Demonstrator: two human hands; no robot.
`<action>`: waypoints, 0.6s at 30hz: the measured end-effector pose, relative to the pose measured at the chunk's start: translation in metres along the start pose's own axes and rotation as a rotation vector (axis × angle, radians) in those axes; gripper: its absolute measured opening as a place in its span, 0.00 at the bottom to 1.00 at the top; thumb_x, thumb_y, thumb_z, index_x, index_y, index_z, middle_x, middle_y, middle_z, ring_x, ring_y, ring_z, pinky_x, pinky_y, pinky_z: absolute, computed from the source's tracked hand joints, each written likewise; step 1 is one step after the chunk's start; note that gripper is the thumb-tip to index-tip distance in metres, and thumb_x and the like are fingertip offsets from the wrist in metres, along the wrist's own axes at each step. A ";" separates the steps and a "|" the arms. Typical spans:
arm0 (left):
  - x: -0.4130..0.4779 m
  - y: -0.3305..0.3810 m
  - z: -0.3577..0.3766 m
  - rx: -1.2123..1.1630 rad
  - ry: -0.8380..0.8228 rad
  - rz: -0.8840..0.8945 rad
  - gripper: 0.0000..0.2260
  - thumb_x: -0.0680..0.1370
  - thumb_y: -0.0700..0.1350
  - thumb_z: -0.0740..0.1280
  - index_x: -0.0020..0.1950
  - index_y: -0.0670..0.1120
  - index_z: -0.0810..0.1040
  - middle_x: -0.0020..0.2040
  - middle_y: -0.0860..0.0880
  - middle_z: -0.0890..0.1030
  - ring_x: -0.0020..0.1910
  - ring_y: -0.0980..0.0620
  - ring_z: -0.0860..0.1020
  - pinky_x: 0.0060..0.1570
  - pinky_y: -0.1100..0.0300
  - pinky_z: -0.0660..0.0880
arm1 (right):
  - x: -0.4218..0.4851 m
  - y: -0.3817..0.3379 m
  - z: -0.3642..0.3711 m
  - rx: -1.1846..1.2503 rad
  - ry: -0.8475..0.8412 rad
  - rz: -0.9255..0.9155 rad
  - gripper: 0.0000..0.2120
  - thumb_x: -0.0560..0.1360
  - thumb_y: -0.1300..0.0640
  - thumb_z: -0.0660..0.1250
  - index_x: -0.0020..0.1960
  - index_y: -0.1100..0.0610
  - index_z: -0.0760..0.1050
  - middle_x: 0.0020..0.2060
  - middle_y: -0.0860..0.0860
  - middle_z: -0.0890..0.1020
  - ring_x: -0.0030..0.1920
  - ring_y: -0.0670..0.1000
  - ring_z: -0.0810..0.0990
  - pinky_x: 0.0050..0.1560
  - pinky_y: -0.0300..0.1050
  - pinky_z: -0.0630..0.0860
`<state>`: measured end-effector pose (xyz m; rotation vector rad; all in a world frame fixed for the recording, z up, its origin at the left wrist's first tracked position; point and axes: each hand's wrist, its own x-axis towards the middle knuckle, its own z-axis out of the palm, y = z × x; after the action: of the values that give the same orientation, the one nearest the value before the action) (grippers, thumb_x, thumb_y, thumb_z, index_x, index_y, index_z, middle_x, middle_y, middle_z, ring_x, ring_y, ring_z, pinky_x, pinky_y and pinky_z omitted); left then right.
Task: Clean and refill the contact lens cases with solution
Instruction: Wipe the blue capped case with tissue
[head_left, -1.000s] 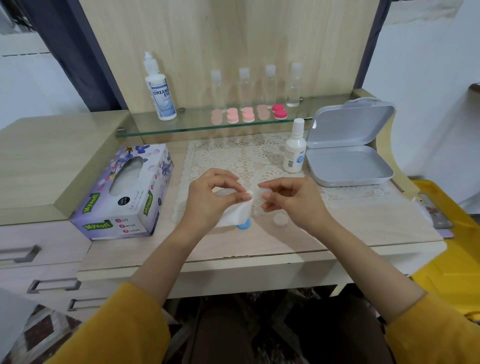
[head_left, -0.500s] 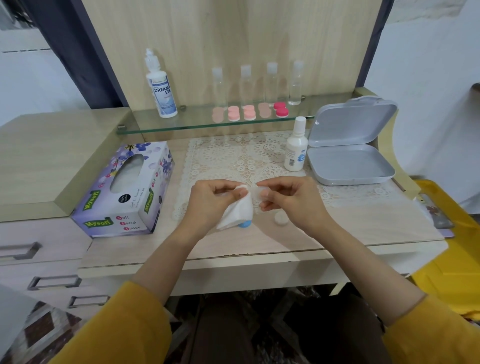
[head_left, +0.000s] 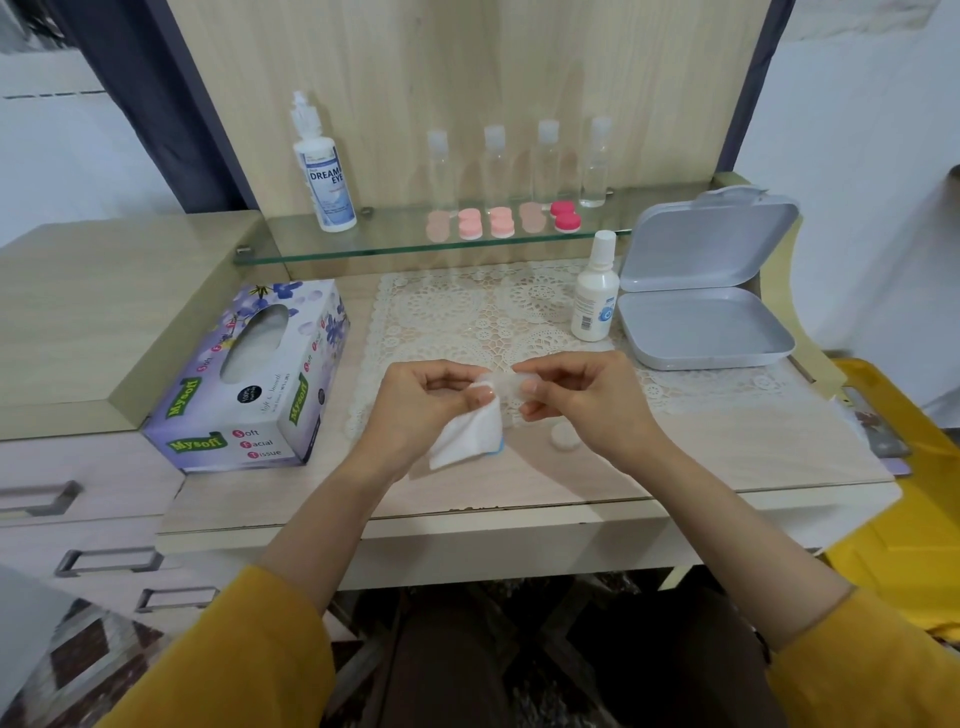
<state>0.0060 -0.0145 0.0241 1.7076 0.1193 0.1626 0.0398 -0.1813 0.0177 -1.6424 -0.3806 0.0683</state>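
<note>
the right hand (head_left: 587, 400) pinches the clear contact lens case (head_left: 506, 383) between the two hands; the left hand (head_left: 421, 410) grips a folded tissue (head_left: 467, 436), its corner against the case. to wipe well, i'd twist that corner round inside each well, right fingers bracing the rim so it can't slip.

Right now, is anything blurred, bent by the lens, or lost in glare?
Head view: light soft and even, no hard shadows; wide lens bows the desk edge; the clear lens case in the right hand is faint and blurred against the lace mat; glass shelf shows no strong glare.
</note>
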 end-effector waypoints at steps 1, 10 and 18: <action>0.000 -0.001 0.001 -0.001 0.005 -0.009 0.07 0.66 0.36 0.75 0.39 0.46 0.82 0.33 0.52 0.83 0.35 0.58 0.80 0.37 0.69 0.75 | 0.000 0.000 0.001 -0.003 -0.001 0.000 0.10 0.71 0.70 0.68 0.43 0.56 0.80 0.31 0.54 0.82 0.31 0.51 0.81 0.38 0.44 0.81; -0.001 -0.005 0.003 -0.035 0.056 -0.026 0.06 0.69 0.38 0.73 0.41 0.48 0.82 0.38 0.49 0.83 0.39 0.56 0.80 0.42 0.65 0.75 | 0.002 0.002 0.002 0.026 0.016 0.002 0.10 0.71 0.71 0.68 0.46 0.58 0.80 0.31 0.54 0.81 0.30 0.50 0.81 0.37 0.42 0.81; 0.000 -0.006 0.010 -0.035 0.153 -0.014 0.09 0.64 0.41 0.77 0.41 0.50 0.83 0.38 0.52 0.83 0.40 0.54 0.81 0.42 0.62 0.78 | 0.004 0.002 0.009 -0.002 0.024 -0.024 0.09 0.71 0.71 0.67 0.45 0.58 0.80 0.33 0.57 0.82 0.30 0.51 0.81 0.39 0.44 0.81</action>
<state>0.0076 -0.0234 0.0166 1.6578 0.2406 0.2836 0.0414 -0.1716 0.0153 -1.6389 -0.3823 0.0297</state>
